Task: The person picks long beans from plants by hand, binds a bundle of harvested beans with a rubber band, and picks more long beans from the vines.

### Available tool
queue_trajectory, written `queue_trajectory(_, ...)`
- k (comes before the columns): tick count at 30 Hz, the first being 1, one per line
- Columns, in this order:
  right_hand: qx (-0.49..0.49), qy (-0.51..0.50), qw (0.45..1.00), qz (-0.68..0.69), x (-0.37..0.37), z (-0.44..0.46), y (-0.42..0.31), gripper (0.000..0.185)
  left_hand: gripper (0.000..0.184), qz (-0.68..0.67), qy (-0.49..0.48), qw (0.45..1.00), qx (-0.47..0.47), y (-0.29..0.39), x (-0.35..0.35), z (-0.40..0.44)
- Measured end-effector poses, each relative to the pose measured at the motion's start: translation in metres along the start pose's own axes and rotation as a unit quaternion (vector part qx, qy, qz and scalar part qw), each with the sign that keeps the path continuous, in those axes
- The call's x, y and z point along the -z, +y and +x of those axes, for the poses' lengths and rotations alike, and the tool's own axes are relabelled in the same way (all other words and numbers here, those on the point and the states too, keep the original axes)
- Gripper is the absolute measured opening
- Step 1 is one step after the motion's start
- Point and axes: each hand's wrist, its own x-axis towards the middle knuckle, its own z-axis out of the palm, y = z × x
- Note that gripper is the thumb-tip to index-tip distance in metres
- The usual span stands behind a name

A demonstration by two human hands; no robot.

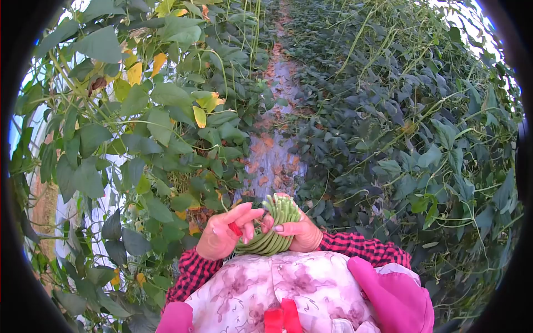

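Note:
A bundle of long green beans is bent round in front of my apron, its cut ends pointing up. My right hand is wrapped round the bundle from the right, the thumb lying across the beans. At the left side of the bundle is my left hand, its fingers bent towards the beans and partly apart, with a red band round a finger. Whether its fingertips pinch anything is too small to tell.
Leafy bean vines with some yellow leaves rise on the left, and dense darker vines on the right. Between them a narrow path with dry leaves runs ahead. A flowered apron covers my front.

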Motion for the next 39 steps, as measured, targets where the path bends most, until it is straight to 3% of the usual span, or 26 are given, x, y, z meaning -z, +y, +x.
queue_trajectory(1,-0.004,0.017,1.0,-0.009,-0.004,-0.003,-0.001,0.062,0.075,0.019,0.045,0.999,0.016,0.0,-0.001,-0.005)
queue_trajectory(3,-0.001,0.03,0.999,-0.019,-0.003,-0.004,-0.003,0.062,0.074,-0.003,0.043,0.999,0.006,-0.007,0.002,-0.014)
queue_trajectory(5,0.002,-0.008,0.991,-0.134,0.002,-0.005,0.0,0.06,0.069,0.017,0.099,0.995,0.025,-0.009,0.002,-0.021)
queue_trajectory(9,0.019,0.023,0.993,-0.116,-0.006,-0.007,0.001,0.06,0.066,0.057,0.12,0.989,0.062,-0.022,0.008,-0.02)
queue_trajectory(11,0.023,0.012,0.993,-0.117,-0.012,-0.009,0.0,0.059,0.072,0.038,0.112,0.99,0.083,-0.028,0.007,-0.012)
queue_trajectory(13,0.047,-0.03,0.981,-0.186,-0.017,-0.01,-0.002,0.056,0.07,0.134,0.03,0.989,0.059,-0.037,0.008,-0.002)
queue_trajectory(14,0.047,-0.03,0.981,-0.186,-0.017,-0.01,-0.001,0.056,0.069,0.159,0.001,0.976,0.148,-0.04,0.02,-0.006)
queue_trajectory(17,0.049,-0.045,0.972,-0.226,-0.016,-0.008,-0.002,0.057,0.069,0.058,-0.009,0.977,0.203,-0.039,0.023,0.0)
queue_trajectory(19,0.075,-0.07,0.91,-0.402,-0.014,-0.006,-0.01,0.059,0.078,0.044,-0.009,0.973,0.226,-0.031,0.01,0.007)
queue_trajectory(20,0.113,-0.041,0.809,-0.575,-0.012,-0.003,-0.018,0.069,0.079,0.04,-0.016,0.971,0.234,-0.029,0.007,0.009)
queue_trajectory(21,0.114,-0.041,0.808,-0.576,-0.021,0.0,-0.028,0.069,0.081,0.037,-0.024,0.969,0.242,-0.029,0.005,0.011)
queue_trajectory(23,0.282,0.066,0.523,-0.802,-0.05,-0.002,-0.045,0.074,0.085,0.024,-0.063,0.974,0.217,-0.039,0.01,0.018)
queue_trajectory(24,0.281,0.017,0.491,-0.825,-0.061,-0.001,-0.049,0.058,0.092,0.025,-0.075,0.967,0.244,-0.037,0.008,0.022)
queue_trajectory(25,0.282,0.019,0.491,-0.824,-0.06,0.0,-0.049,0.058,0.099,0.027,-0.086,0.958,0.272,-0.035,0.005,0.025)
queue_trajectory(27,0.174,-0.141,0.414,-0.882,-0.054,0.002,-0.047,0.034,0.095,0.031,-0.085,0.967,0.24,-0.034,0.004,0.027)
queue_trajectory(29,0.165,-0.161,0.438,-0.869,-0.054,0.003,-0.05,0.026,0.089,0.016,-0.152,0.939,0.309,-0.038,0.015,0.028)
queue_trajectory(30,0.155,-0.183,0.464,-0.853,-0.054,0.004,-0.052,0.019,0.067,0.042,-0.15,0.948,0.277,-0.036,0.012,0.028)
queue_trajectory(31,0.143,-0.205,0.489,-0.835,-0.055,0.005,-0.054,0.013,0.067,0.041,-0.151,0.948,0.276,-0.036,0.012,0.032)
queue_trajectory(33,0.113,-0.229,0.492,-0.832,-0.058,0.006,-0.059,0.015,0.071,0.203,-0.231,0.913,0.268,-0.031,0.009,0.039)
queue_trajectory(35,0.084,-0.251,0.498,-0.826,-0.059,0.01,-0.064,0.017,0.077,0.15,-0.184,0.921,0.308,-0.025,0.001,0.046)
queue_trajectory(37,-0.005,-0.271,0.497,-0.824,-0.056,0.016,-0.069,0.025,0.074,0.266,-0.248,0.87,0.333,-0.024,-0.002,0.051)
queue_trajectory(38,-0.021,-0.262,0.502,-0.824,-0.056,0.019,-0.072,0.028,0.066,0.334,-0.223,0.886,0.233,-0.027,-0.006,0.051)
queue_trajectory(39,-0.022,-0.263,0.503,-0.823,-0.057,0.021,-0.077,0.028,0.066,0.333,-0.223,0.886,0.234,-0.025,-0.007,0.052)
